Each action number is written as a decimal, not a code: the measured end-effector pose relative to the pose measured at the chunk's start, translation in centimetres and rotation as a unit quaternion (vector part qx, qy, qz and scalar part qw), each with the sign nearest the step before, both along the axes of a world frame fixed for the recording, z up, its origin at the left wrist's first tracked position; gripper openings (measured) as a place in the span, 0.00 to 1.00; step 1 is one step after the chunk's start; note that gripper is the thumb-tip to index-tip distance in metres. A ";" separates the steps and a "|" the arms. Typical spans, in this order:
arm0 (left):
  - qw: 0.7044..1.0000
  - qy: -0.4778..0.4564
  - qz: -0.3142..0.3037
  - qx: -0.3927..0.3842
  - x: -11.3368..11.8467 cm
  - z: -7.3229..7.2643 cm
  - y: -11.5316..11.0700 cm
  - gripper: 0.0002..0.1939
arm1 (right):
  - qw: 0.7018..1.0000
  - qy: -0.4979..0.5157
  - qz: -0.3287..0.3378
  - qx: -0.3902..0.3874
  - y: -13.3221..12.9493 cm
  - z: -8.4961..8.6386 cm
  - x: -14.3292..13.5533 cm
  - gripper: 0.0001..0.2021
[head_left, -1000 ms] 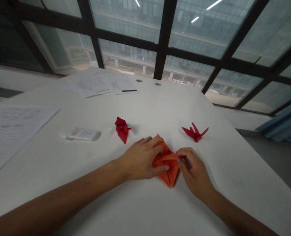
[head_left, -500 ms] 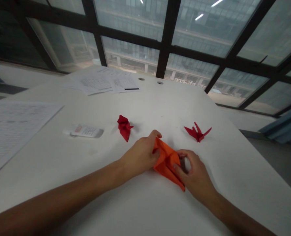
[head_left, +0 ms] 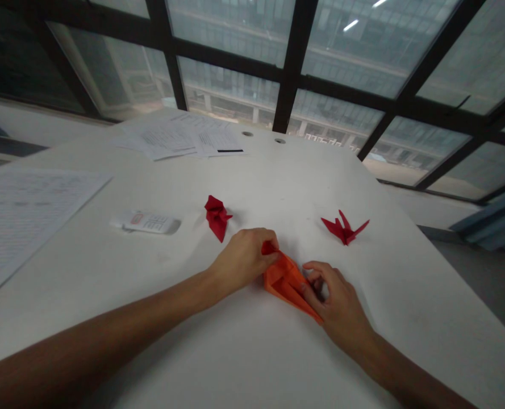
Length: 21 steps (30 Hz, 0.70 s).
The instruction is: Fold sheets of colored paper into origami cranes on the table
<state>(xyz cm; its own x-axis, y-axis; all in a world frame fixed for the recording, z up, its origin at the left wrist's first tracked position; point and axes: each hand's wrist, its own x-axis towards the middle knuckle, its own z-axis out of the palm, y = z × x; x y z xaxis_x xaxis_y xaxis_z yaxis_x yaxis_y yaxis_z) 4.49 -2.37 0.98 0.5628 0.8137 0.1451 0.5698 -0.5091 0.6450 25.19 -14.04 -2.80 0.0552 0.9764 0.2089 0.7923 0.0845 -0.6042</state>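
Observation:
A partly folded sheet of orange origami paper (head_left: 287, 283) lies between my two hands over the white table. My left hand (head_left: 249, 257) pinches its upper left corner between thumb and fingers, where a redder patch shows. Along the paper's right edge, my right hand (head_left: 336, 295) grips with the thumb on top and the fingers curled, partly hidden behind. Beyond my left hand sits a folded red paper figure (head_left: 217, 218). A red paper crane (head_left: 345, 228) with pointed wings stands past my right hand.
On the left of the white table (head_left: 218, 363) lies a small white packet with print (head_left: 150, 222). A printed sheet (head_left: 30, 216) is at the far left, and several more papers (head_left: 171, 136) lie at the back. Dark-framed windows (head_left: 284, 85) rise behind the table.
My left fingers have bent over the paper's upper corner and drawn it in, so the orange paper looks narrower. My right hand stays at the right edge. The view has shifted slightly.

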 end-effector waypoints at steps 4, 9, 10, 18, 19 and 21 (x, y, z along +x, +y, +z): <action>0.998 -0.023 0.027 -0.050 -0.1 -0.5 0.6 0.07 | 0.999 -0.020 0.035 0.009 0.0 0.0 0.2 0.10; 0.992 -0.076 0.028 -0.098 -0.2 -0.8 1.4 0.11 | 0.990 -0.058 0.117 0.055 0.2 0.3 0.2 0.11; 0.991 -0.085 0.029 -0.102 -0.2 -0.9 1.5 0.12 | 0.988 -0.062 0.129 0.060 0.1 0.3 0.1 0.12; 0.990 -0.090 0.003 -0.107 -0.2 -1.9 1.8 0.07 | 0.982 -0.041 0.168 0.070 0.3 0.6 0.3 0.18; 0.990 -0.091 0.000 -0.104 -0.2 -1.9 1.7 0.06 | 0.984 -0.008 0.162 0.078 0.3 0.7 0.5 0.18; 0.991 -0.094 -0.006 -0.097 -0.2 -1.9 1.6 0.07 | 0.984 0.067 0.132 0.100 0.3 0.8 0.8 0.17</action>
<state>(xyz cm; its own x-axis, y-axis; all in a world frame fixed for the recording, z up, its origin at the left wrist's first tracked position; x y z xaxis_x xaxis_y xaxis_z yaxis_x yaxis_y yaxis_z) 4.27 -0.78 -0.93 0.5505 0.8299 0.0904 0.4244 -0.3714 0.8258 25.94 -13.71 -1.97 -0.1545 0.9002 0.4072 0.6407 0.4050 -0.6523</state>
